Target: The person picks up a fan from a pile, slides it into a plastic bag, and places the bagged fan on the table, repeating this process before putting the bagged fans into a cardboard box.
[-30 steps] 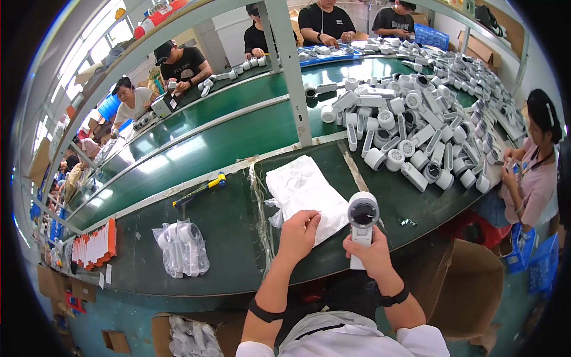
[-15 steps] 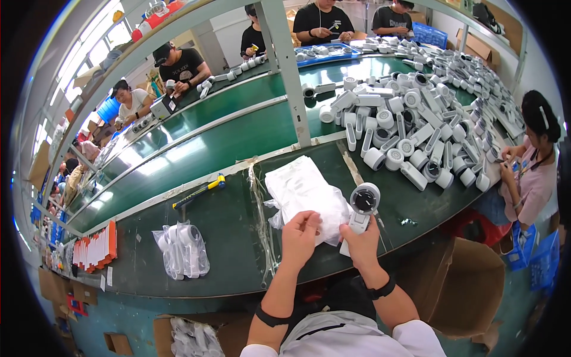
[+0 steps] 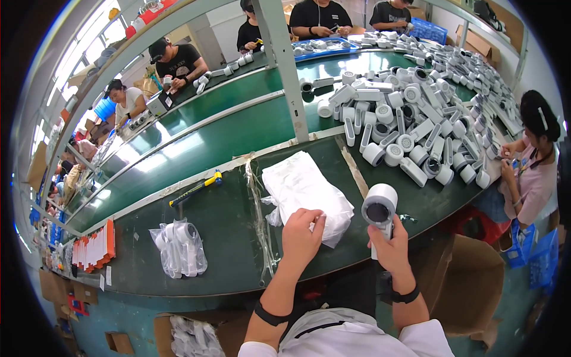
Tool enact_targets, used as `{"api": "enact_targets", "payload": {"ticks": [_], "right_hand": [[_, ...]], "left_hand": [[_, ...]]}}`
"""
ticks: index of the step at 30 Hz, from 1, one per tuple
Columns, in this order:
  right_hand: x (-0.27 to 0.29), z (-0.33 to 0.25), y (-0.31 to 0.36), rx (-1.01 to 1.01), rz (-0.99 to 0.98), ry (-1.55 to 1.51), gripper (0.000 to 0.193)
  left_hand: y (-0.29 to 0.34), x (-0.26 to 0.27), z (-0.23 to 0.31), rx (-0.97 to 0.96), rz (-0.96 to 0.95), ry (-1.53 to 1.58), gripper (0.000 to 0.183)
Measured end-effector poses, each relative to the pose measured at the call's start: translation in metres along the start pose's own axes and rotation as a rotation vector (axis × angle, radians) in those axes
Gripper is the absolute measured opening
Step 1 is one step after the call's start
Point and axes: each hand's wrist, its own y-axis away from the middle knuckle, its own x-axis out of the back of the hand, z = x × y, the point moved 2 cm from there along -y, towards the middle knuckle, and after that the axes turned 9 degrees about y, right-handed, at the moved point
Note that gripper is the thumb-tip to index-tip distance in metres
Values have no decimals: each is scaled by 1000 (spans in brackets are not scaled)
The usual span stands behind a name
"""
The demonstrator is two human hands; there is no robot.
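Note:
My right hand [image 3: 389,247] is wrapped round the handle of a white handheld device [image 3: 380,205], whose round head with a dark grey disc points up. It is held above the table's front edge, right of a stack of white plastic bags [image 3: 306,190]. Over the near left corner of that stack is my left hand [image 3: 303,238], its fingers bent and thumb against the fingertips. Whether a bag edge is pinched between them is hidden.
A big heap of similar devices [image 3: 410,119] covers the table's right side. On the left lie bagged devices [image 3: 178,247], a yellow-and-black hammer-like tool [image 3: 196,189] and orange-white cards [image 3: 94,247]. Cardboard boxes [image 3: 470,285] stand below. A co-worker [image 3: 532,160] sits at right; others work across the belt.
My right hand has moved right, away from the bags, and turned the device so its head faces differently. My left hand stays by the stack, its fingers slightly shifted.

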Motion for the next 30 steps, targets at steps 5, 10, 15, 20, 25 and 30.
{"api": "enact_targets", "payload": {"ticks": [5, 10, 15, 20, 25, 30], "right_hand": [[17, -25, 14, -77, -327, 0, 34], [4, -24, 8, -200, -614, -44, 70], [-13, -23, -15, -181, -753, 14, 96], [-17, -24, -36, -226, -882, 63, 85], [-12, -22, -39, -262, -951, 130, 72], [-1, -38, -27, -54, -693, 436, 83]], "left_hand": [[-10, 1, 0, 121, -7, 119, 19], [-16, -1, 1, 264, -74, 260, 23], [-16, 7, -7, 323, -181, 425, 18], [-19, 17, -14, 416, -253, 563, 20], [-22, 23, -18, 429, -239, 593, 21], [-21, 22, -14, 397, -134, 452, 21]]}}
